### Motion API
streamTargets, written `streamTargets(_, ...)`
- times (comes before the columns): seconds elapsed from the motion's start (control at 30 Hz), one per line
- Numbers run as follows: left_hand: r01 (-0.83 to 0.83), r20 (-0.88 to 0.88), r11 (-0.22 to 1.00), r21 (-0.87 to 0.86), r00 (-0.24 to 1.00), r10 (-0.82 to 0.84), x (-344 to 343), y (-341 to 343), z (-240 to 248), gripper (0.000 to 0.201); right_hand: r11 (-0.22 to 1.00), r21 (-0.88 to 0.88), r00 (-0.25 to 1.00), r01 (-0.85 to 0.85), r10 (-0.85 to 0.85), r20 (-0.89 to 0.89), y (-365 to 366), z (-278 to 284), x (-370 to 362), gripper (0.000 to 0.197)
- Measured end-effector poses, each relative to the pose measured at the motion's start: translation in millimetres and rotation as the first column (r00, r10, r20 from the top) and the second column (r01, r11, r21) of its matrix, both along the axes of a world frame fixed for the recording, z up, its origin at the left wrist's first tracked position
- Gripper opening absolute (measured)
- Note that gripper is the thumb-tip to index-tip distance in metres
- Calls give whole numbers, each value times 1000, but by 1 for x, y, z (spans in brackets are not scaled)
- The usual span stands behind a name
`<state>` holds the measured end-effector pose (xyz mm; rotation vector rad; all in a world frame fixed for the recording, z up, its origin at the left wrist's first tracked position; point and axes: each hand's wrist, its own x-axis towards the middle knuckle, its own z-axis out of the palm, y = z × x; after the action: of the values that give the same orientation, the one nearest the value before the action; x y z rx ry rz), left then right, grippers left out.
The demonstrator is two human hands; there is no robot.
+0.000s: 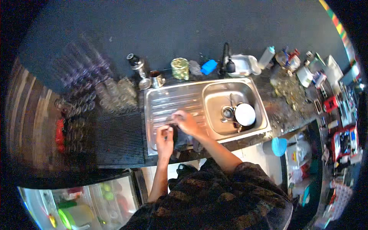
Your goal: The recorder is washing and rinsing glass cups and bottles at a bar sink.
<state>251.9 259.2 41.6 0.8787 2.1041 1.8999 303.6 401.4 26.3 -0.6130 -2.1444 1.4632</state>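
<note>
Both my hands are over the ribbed drainboard [161, 105] of a steel sink unit. My left hand [165, 141] has its fingers curled at the near left side of a dark, blurred object [180, 138]. My right hand [186, 123] reaches in from the right, its fingers bent at the object's top. The object looks black with a dark grey lower part, but its kind cannot be made out. In the basin [214, 120] to the right lie a white bowl [245, 114], a small round metal strainer or cup [227, 112] and some utensils.
Behind the sink stand a shaker [136, 65], a metal jug [156, 79], a patterned tin [179, 69], a blue sponge or cloth [209, 67] and a black faucet [226, 57]. Many glasses [115, 94] crowd the left counter beside a black mat [120, 134]. Bottles and boxes line the right.
</note>
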Motion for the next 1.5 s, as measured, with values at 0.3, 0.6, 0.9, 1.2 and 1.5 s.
streamTargets(0.3, 504, 126, 831, -236, 864, -488, 116, 97, -2, 20, 903, -253, 936, 346, -352, 24, 97, -43, 240, 22)
streamTargets(0.6, 496, 208, 832, -249, 866, -454, 200, 203, -35, 21, 574, 129, 582, 809, -812, -37, 308, -46, 389, 35)
streamTargets(0.9, 532, 410, 840, -104, 792, -451, 247, 262, -52, 21, 383, 54, 365, 922, -908, 205, 492, -58, 418, 44)
streamTargets(1.2, 466, 380, 868, -170, 844, -379, 237, 262, -34, 20, 440, -244, 433, 864, -898, -85, 428, -43, 411, 35)
streamTargets(1.5, 395, 497, 904, -162, 824, -271, 200, 259, -45, 25, 785, 328, 775, 526, -601, 197, 319, 0, 383, 26)
